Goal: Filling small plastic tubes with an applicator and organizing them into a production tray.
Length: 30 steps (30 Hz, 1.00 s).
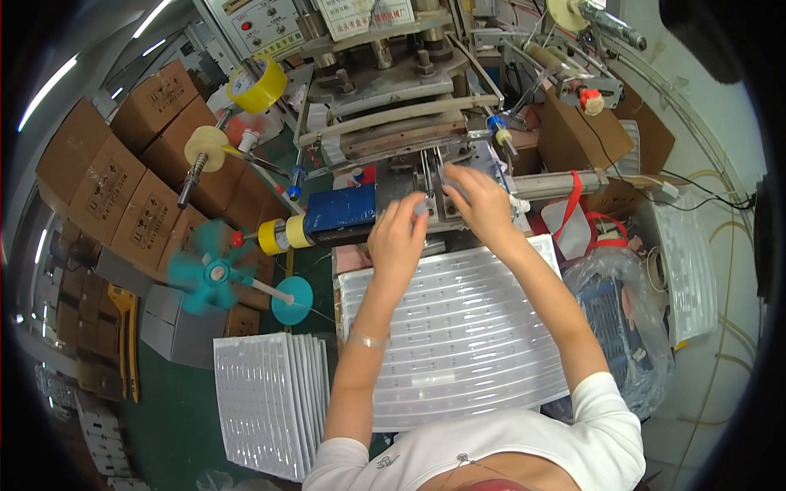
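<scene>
My left hand (399, 236) is closed in a pinch at the front of the press machine (381, 82), with a small pale piece (420, 208) at its fingertips. Curled over the metal fixture (434, 184) on the machine bed, my right hand (481, 203) has its fingertips close together; what they grip, if anything, is too small and blurred to tell. Under both forearms lies a white ribbed tray (458, 344) with rows of small pieces. Left of my left hand, a blue block (341, 209) sits on the machine bed.
A teal fan (214, 274) stands at left, its blades blurred. White trays (266, 401) are stacked below it. Cartons (123, 196) line the far left. Yellow tape (260, 84) hangs by the press. At right are a clear plastic bag (622, 327) and a red strap (571, 204).
</scene>
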{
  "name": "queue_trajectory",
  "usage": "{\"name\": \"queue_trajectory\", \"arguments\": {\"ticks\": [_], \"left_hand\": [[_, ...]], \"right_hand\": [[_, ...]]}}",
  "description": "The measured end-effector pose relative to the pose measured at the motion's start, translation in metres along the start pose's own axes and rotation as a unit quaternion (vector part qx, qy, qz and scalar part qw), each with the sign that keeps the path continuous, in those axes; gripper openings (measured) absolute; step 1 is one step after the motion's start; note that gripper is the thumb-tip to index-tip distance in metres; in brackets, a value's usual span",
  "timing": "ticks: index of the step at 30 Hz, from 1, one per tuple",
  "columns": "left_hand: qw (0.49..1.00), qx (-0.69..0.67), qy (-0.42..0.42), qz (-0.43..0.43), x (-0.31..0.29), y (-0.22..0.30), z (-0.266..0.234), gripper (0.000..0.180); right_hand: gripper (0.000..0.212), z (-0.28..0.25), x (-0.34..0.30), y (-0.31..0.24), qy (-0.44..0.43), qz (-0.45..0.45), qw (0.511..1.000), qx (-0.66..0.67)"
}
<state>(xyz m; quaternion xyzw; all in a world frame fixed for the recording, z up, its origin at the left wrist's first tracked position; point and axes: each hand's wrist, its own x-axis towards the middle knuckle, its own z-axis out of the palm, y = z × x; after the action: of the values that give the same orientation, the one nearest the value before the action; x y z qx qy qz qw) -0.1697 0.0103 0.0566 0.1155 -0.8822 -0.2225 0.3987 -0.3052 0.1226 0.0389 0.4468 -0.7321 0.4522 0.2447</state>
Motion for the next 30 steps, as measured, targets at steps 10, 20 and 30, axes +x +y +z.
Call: {"name": "queue_trajectory", "arguments": {"ticks": [10, 20, 30], "left_hand": [[0.977, -0.074, -0.139, -0.147, -0.134, 0.025, -0.067, 0.034], [0.914, 0.097, -0.39, 0.065, -0.222, 0.02, -0.065, 0.028], [0.954, -0.058, -0.293, 0.008, -0.221, 0.043, -0.042, 0.028]], "right_hand": [[0.042, 0.027, 0.003, 0.005, 0.032, -0.041, 0.992, -0.119], [0.026, -0.065, -0.17, -0.069, -0.492, -0.106, 0.853, 0.137], [0.024, -0.075, -0.17, -0.06, -0.469, 0.006, 0.856, 0.219]]}}
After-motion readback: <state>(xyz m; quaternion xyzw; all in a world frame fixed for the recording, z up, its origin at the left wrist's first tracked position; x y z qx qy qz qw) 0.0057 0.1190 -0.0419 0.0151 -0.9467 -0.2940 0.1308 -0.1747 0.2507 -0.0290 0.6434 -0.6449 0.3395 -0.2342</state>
